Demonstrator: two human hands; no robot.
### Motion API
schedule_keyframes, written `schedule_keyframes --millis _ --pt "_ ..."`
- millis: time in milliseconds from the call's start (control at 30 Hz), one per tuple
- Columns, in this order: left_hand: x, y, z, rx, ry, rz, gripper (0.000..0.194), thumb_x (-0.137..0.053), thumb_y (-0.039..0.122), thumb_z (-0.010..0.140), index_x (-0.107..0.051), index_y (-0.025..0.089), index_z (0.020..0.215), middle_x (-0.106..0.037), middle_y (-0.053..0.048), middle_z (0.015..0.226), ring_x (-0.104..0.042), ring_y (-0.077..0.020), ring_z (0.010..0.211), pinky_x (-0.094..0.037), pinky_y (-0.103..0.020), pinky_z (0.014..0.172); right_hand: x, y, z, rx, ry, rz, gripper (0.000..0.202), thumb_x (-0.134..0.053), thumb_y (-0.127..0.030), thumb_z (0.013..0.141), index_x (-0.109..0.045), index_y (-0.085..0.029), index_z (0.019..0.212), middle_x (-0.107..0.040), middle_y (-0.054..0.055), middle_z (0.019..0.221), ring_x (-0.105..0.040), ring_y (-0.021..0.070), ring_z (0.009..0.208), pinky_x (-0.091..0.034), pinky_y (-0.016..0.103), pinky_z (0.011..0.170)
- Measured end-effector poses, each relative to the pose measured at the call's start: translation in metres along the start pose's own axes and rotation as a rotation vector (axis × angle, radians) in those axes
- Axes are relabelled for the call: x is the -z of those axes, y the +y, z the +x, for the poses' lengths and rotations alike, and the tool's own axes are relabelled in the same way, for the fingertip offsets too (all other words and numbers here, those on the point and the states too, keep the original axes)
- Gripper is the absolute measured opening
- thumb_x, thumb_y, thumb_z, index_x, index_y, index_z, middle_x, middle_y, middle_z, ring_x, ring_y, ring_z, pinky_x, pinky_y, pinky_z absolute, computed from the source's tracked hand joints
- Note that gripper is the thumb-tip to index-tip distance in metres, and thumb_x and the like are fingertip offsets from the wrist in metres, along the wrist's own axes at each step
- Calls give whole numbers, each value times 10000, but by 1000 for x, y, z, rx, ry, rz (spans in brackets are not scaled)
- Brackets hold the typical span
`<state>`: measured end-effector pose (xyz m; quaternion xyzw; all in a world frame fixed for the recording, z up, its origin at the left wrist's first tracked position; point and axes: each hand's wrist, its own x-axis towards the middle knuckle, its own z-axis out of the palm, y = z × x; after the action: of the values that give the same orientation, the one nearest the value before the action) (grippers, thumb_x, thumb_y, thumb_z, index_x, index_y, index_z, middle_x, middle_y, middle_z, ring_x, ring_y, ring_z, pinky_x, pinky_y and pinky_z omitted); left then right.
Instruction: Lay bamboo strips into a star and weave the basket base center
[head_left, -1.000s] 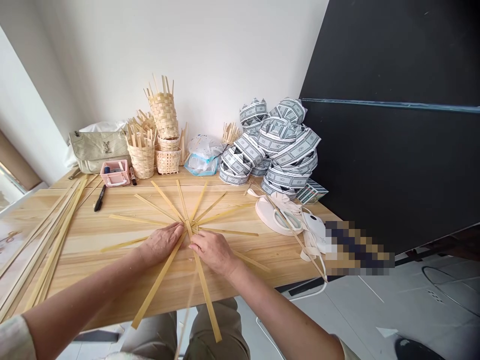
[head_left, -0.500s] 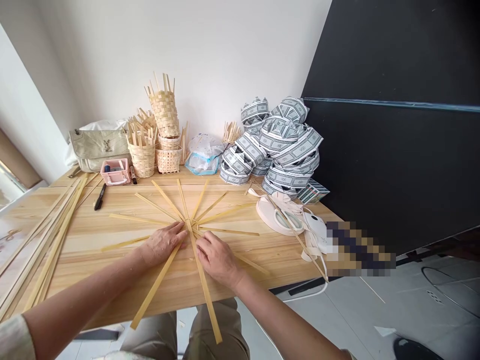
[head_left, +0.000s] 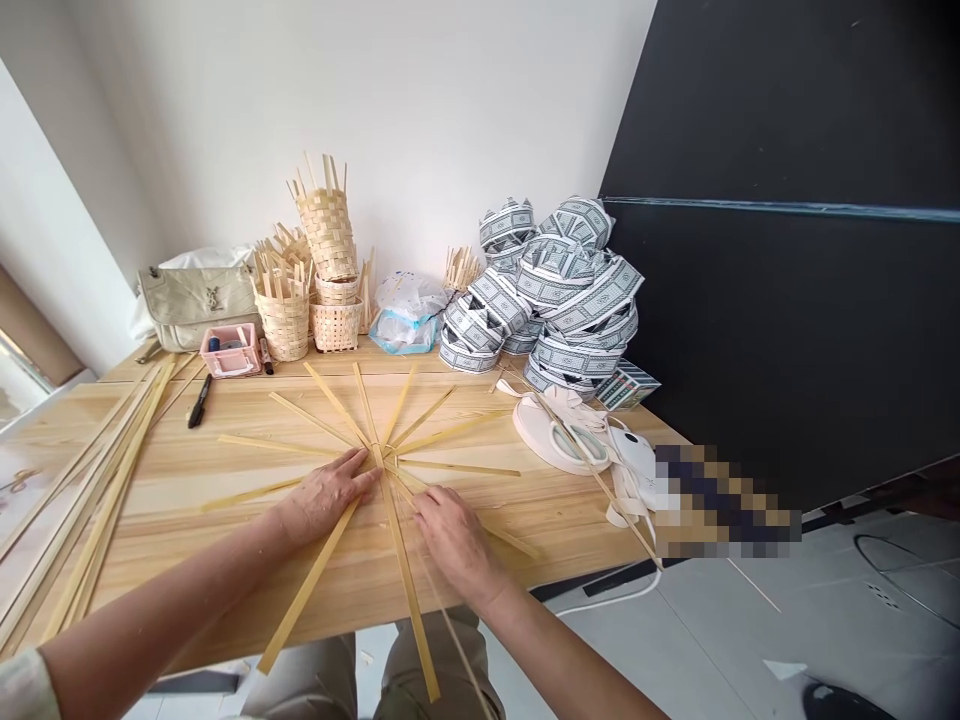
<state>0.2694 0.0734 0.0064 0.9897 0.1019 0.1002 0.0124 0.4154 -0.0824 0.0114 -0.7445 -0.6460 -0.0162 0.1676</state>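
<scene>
Flat bamboo strips (head_left: 405, 590) cross at one point on the table and spread out like spokes. My left hand (head_left: 330, 495) lies over the left side of the crossing, fingers stretched and pressing on the strips. Just right of the near spoke, my right hand (head_left: 454, 540) has its fingers curled and closed around a thin bamboo strand (head_left: 454, 635), which trails down past the table's front edge. The strand's grip point is partly hidden under the fingers. A thin weave rings part of the crossing.
Loose long strips (head_left: 97, 500) lie at the left. Woven baskets (head_left: 330, 235), a pink box (head_left: 231, 352), a black marker (head_left: 199, 402) and a handbag (head_left: 196, 305) stand behind. Patterned paper-like bands (head_left: 562, 280) are piled at back right, near a white ribbon roll (head_left: 536, 440).
My right hand has shifted slightly right and toward me, away from the near spoke. The thin strand now shows below it. My left fingers have spread a little over the crossing.
</scene>
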Motion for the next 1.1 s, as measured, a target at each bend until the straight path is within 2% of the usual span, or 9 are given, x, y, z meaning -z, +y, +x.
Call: schedule_keyframes --millis 367,667,800,933,1100 --pt "3 2 0 10 -9 4 329 -366 279 875 -449 213 1187 -493 -107 1132 -435 -234 1123 -458 -353 855 11 -26 4 -167 -100 131 168 -457 -70 767 -581 -177 803 -603 41 850 -544 162 837 -387 241 753" --pt "4 1 2 -8 15 -50 298 -366 265 873 -451 191 1149 -481 -110 1154 -432 -225 1113 -460 -347 853 5 -20 -1 -247 -78 180 135 -507 -78 719 -531 -195 783 -588 3 776 -535 140 727 -357 219 622" --pt "7 3 3 -8 20 -106 252 -381 273 864 -480 209 1087 -475 -82 1171 -435 -208 1107 -446 -330 876 8 -21 -8 -291 -94 216 136 -502 -58 703 -519 -193 693 -568 -18 672 -520 127 654 -339 207 577" --pt "6 3 3 1 4 -93 237 -391 286 860 -495 197 1053 -470 -96 1165 -426 -225 1114 -447 -345 870 12 -24 -18 -313 -145 279 182 -487 -19 673 -515 -195 638 -548 -39 602 -512 110 592 -327 191 530" --pt "6 3 2 4 19 -118 250 -365 301 869 -501 195 1050 -473 -94 1153 -427 -227 1109 -440 -339 870 18 -24 -43 -295 -70 90 156 -512 -64 695 -542 -215 720 -572 -3 767 -544 145 701 -364 225 573"
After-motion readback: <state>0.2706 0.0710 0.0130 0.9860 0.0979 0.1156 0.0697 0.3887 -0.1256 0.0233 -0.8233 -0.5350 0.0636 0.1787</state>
